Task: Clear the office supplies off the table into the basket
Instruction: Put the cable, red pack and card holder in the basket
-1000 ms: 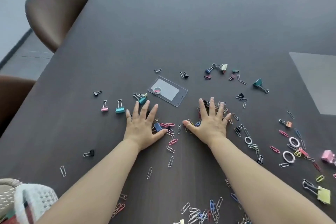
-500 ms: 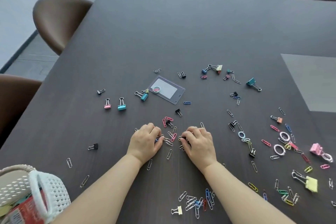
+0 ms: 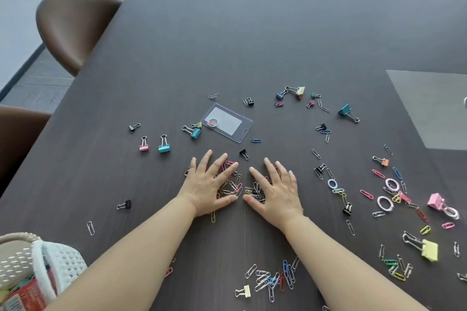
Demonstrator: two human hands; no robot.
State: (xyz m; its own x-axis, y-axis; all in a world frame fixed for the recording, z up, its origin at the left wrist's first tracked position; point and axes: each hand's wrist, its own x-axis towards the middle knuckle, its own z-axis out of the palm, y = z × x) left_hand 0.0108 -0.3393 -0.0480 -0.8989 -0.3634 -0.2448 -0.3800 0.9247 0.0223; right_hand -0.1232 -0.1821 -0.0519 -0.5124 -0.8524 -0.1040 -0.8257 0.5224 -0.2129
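Dark table point(image 3: 252, 45), centre: your left hand point(image 3: 207, 187) and right hand point(image 3: 276, 192), fingers point(image 3: 206, 161) splayed flat, corral paper clips point(image 3: 242, 188), presumably for the basket point(image 3: 60, 262) lower-left.

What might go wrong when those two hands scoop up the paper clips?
The left hand and right hand lie flat, fingers spread, over the paper clip pile, so small clips may slip through the gaps. The basket sits off at the near left, so a loose handful might spill on the way. The right forearm passes close beside another clip heap and might scatter it.
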